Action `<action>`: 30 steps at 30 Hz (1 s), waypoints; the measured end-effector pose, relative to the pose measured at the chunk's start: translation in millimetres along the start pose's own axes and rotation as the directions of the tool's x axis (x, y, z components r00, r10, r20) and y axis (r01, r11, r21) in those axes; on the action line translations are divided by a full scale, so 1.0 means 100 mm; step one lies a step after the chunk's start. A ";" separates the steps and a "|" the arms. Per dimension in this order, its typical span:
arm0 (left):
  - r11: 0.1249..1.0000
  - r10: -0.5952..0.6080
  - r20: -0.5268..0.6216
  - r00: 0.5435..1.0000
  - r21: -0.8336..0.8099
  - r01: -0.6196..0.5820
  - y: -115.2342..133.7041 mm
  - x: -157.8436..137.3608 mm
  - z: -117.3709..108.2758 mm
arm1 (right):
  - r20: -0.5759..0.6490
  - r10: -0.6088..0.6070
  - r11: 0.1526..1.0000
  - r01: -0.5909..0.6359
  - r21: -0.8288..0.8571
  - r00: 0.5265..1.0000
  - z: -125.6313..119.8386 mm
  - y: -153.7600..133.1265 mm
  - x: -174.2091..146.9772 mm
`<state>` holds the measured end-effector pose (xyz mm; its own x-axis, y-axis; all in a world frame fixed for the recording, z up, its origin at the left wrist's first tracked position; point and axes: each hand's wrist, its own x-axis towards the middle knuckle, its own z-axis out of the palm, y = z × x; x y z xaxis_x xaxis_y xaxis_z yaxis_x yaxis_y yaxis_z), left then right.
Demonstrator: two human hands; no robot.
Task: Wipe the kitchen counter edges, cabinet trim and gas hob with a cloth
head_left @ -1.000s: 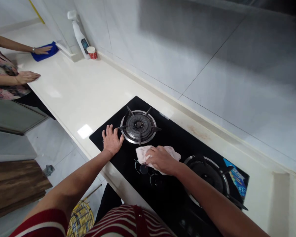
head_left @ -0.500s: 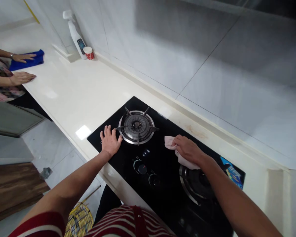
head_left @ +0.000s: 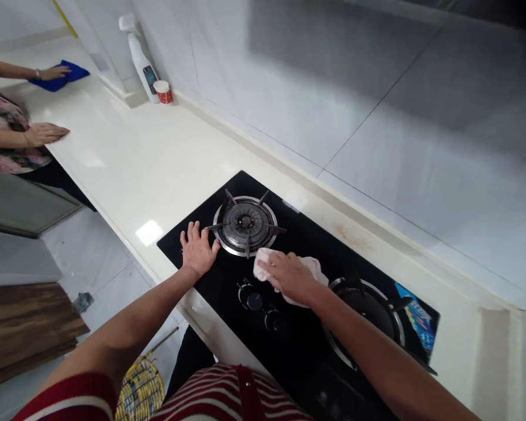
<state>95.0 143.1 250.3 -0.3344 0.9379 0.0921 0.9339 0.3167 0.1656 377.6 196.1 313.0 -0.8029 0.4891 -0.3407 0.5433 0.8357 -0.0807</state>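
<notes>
A black glass gas stove is set into the white countertop. My left hand lies with its fingers spread on the stove's left edge, beside the left burner. Under my right hand is a pale pink cloth, gripped and pressed to the glass between the two burners. My right forearm crosses over part of the right burner. Two control knobs sit nearer to me, one of them a round knob with markings around it.
A white spray bottle and a red and white paper cup stand against the wall. At the left, another person's hand rests on a blue cloth. A yellow woven basket is on the floor.
My right hand has slid the pink cloth leftward across the glass, toward the left burner, uncovering more of the right burner. My left hand has stayed put. The other person's cloth hand has moved farther back.
</notes>
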 end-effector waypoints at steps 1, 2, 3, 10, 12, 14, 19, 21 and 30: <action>1.000 0.000 0.001 1.000 -0.003 0.000 0.00 0.00 0.00 | -0.003 -0.044 0.999 0.044 -0.011 0.999 -0.02 -0.07 0.03; 1.000 -0.001 0.000 1.000 -0.004 0.001 0.00 0.00 0.00 | -0.009 -0.078 0.997 0.078 -0.021 0.997 -0.04 -0.13 0.07; 1.000 -0.002 -0.002 1.000 -0.004 0.002 0.00 0.00 0.00 | -0.016 -0.108 0.994 0.108 -0.029 0.994 -0.06 -0.19 0.11; 1.000 0.006 -0.025 1.000 0.000 -0.006 0.00 0.01 -0.01 | -0.054 -0.209 0.978 0.207 -0.037 0.976 -0.12 -0.39 0.28; 1.000 0.004 -0.024 1.000 -0.003 -0.005 -0.01 0.01 -0.01 | -0.027 -0.233 0.973 0.233 -0.001 0.972 -0.08 -0.36 0.20; 1.000 0.000 -0.020 1.000 -0.008 0.000 -0.01 0.01 -0.01 | 0.006 -0.199 0.979 0.198 0.056 0.980 -0.02 -0.26 0.08; 1.000 -0.007 0.002 1.000 -0.004 0.007 0.00 0.00 -0.01 | -0.011 0.281 0.955 -0.279 0.101 0.960 0.10 0.36 -0.22; 1.000 -0.008 0.007 1.000 -0.002 0.008 0.00 0.00 -0.01 | -0.033 0.461 0.887 -0.458 0.060 0.887 0.09 0.59 -0.26; 1.000 0.004 -0.024 1.000 0.004 -0.004 -0.01 0.00 0.00 | 0.010 0.256 0.967 -0.256 0.008 0.967 0.05 0.14 -0.22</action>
<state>94.2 143.2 249.8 -0.3333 0.9356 0.1165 0.9358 0.3132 0.1617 403.6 195.5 314.2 -0.6346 0.6841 -0.3597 0.7326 0.6807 0.0022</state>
